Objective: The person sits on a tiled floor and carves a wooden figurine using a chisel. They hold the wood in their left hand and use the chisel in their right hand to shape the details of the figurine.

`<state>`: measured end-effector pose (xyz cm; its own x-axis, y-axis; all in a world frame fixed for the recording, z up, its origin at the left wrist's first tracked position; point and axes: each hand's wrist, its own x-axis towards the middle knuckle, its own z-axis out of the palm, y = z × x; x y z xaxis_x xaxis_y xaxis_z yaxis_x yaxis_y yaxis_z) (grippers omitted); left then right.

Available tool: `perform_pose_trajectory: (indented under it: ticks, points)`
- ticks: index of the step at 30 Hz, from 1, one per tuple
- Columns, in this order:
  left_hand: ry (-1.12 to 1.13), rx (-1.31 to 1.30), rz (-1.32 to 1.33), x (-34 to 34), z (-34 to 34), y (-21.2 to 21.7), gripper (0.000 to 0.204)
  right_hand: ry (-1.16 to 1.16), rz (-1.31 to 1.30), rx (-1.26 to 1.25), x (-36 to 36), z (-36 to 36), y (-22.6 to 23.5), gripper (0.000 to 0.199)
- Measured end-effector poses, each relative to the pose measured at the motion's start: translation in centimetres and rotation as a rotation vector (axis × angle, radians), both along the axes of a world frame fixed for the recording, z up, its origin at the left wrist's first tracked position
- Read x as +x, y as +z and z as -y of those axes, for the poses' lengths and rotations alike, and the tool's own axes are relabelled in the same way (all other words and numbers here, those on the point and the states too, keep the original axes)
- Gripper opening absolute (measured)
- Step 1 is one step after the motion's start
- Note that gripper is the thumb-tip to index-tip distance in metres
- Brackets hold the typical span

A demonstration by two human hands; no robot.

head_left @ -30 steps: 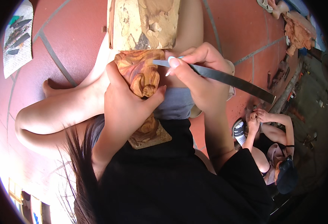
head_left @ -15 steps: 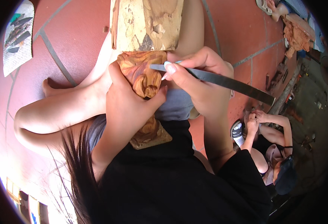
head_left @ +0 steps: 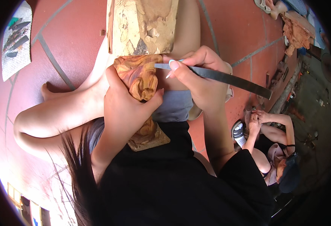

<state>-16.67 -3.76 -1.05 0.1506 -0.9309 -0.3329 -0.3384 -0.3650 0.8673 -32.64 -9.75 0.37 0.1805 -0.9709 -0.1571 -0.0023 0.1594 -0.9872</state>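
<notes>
A carved wooden figure [head_left: 141, 77], reddish-brown with flowing grooves, stands out between my knees, and my left hand [head_left: 126, 96] is wrapped round its middle, hiding part of it. Its squared base [head_left: 150, 140] shows below that hand, near my black shirt. In my right hand [head_left: 201, 77] a long, flat, dark metal blade [head_left: 229, 78] is pinched between thumb and fingers like a pencil. The blade's pale tip lies at the right upper edge of the carving; whether it touches is hard to tell. The carving's upper end meets a rough pale wood block [head_left: 142, 28].
Red floor tiles [head_left: 82, 22] surround my folded bare legs. A light mat [head_left: 12, 62] with several dark blades lies at far left. On the right, another person [head_left: 274, 147] sits with hands together. A reddish carved wood piece [head_left: 297, 32] stands at the far right.
The blade's tip has slid a little up and to the right over the carving, toward its edge. The whole view has shifted slightly. Both hands keep their grips.
</notes>
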Motion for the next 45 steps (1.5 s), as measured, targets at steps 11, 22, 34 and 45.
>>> perform_pose_trajectory:
  ticks: [11,22,34,45]
  points:
    - [0.001,-0.017,-0.026,0.0,0.1,-0.2,0.072,-0.019,0.036,0.034,0.8,-0.2,0.6,0.012]
    - [0.048,0.018,-0.132,0.2,0.3,-0.1,0.074,0.021,-0.027,-0.025,0.8,0.2,1.0,0.013]
    - [0.015,0.026,-0.273,1.1,-0.4,-1.1,0.076,-0.027,0.123,-0.012,0.5,-1.4,-0.8,0.013]
    - [0.012,0.069,-0.397,1.7,-0.7,-1.3,0.078,-0.051,0.207,0.012,1.3,-1.8,-0.5,0.015]
